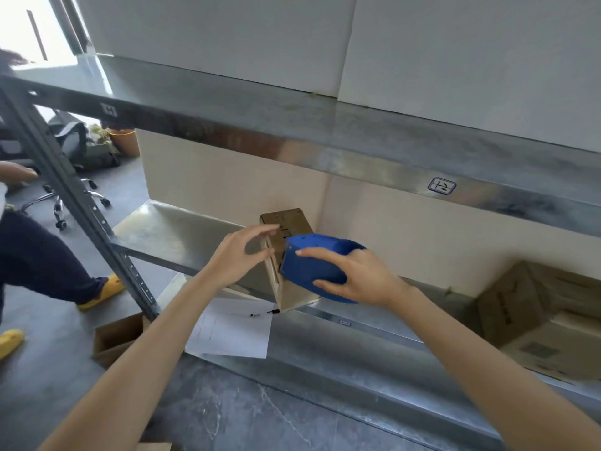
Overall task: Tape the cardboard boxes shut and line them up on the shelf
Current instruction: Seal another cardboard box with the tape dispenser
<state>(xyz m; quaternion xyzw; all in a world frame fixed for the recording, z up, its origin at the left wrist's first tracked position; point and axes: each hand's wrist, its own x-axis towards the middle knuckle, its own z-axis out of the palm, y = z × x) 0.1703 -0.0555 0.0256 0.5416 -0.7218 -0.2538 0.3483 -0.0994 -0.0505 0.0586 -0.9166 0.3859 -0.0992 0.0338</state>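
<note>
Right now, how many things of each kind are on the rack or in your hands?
Cardboard boxes: 2
Blue tape dispenser: 1
White paper sheet: 1
Black pen: 1
Total: 5

The blue dispenser point(312, 271) partly hides the small box point(287, 222); the larger box point(527, 314) is blurred.

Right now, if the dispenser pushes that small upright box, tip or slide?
Probably tips: the small box stands tall and narrow near the shelf edge. Likely light; may slide on smooth metal. The left hand could brace it.
</note>
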